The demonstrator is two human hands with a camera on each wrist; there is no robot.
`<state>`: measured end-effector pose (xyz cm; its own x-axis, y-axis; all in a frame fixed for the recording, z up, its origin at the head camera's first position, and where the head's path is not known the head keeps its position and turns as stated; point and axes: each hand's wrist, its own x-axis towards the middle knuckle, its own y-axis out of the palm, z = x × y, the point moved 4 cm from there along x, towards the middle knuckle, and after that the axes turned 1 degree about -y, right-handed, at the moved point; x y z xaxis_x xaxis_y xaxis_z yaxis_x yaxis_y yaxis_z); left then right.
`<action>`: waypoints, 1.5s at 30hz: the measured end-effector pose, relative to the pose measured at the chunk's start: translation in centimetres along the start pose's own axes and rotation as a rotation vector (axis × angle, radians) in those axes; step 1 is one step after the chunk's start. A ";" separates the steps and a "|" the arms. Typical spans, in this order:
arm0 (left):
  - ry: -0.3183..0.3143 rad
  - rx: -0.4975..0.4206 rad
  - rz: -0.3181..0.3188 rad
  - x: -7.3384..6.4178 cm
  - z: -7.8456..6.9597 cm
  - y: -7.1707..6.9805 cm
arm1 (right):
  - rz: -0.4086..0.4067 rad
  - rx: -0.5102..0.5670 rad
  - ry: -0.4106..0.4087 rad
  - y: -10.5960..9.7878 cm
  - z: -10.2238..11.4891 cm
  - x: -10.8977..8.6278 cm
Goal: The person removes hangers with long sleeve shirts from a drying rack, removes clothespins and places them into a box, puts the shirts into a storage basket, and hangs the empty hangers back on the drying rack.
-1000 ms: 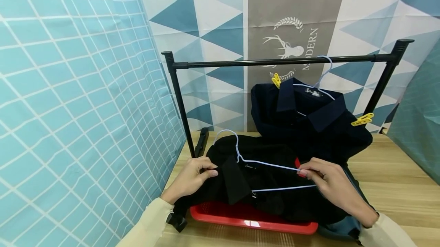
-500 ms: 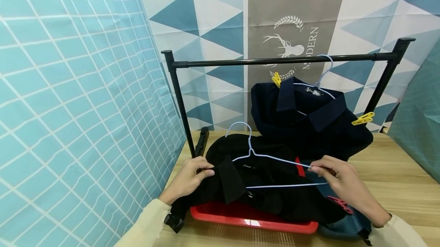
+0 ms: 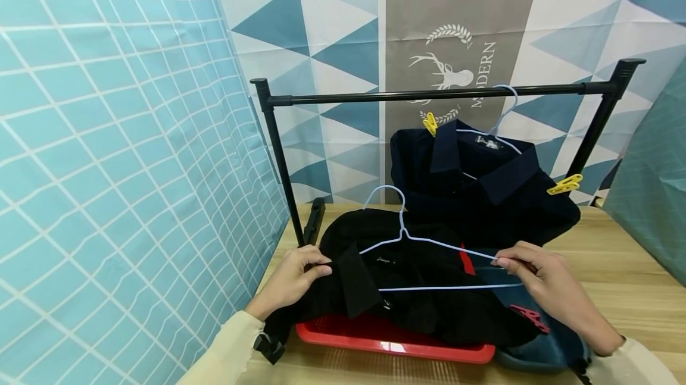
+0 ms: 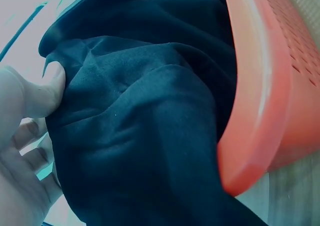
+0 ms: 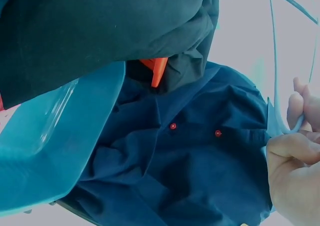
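Note:
A black collared shirt [image 3: 429, 313] lies spread over a red basket [image 3: 396, 346]. My left hand [image 3: 293, 278] pinches the shirt at its left shoulder; in the left wrist view the thumb [image 4: 54, 86] presses on the dark cloth. My right hand [image 3: 552, 293] pinches the right end of a pale blue wire hanger [image 3: 445, 244]. The hanger's left end runs in under the collar [image 3: 360, 282], where it is hidden, while its hook stands up behind the neckline. Its right half lies outside the shirt, over the cloth.
Behind, a navy shirt [image 3: 504, 224] hangs from a black rack [image 3: 375, 98], with yellow clothespins [image 3: 565, 185] at its shoulders. A blue basin [image 3: 557, 343] stands right of the basket, a pink clothespin [image 3: 530, 317] beside the black shirt. A tiled-pattern curtain [image 3: 134, 135] borders the left.
My right hand has drawn the hanger to the right and slightly upward, so more of its left arm shows at the collar. My left hand has barely moved.

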<state>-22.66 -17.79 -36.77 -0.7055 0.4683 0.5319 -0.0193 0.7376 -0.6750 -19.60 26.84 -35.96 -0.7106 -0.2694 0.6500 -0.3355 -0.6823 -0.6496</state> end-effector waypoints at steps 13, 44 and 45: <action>-0.021 -0.015 -0.009 -0.1 0.6 0.2 | -0.021 -0.011 -0.018 -0.6 -0.9 0.2; -0.155 -0.024 0.034 -0.4 1.3 0.4 | -0.049 -0.116 0.009 -3.2 -2.5 -0.3; -0.160 -0.025 0.036 -0.3 1.3 0.4 | -0.048 -0.111 0.010 -3.3 -2.5 -0.3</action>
<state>-23.36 -18.32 -37.86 -0.8093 0.4127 0.4180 0.0245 0.7347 -0.6779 -19.84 30.83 -35.01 -0.6979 -0.2317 0.6777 -0.4350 -0.6145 -0.6581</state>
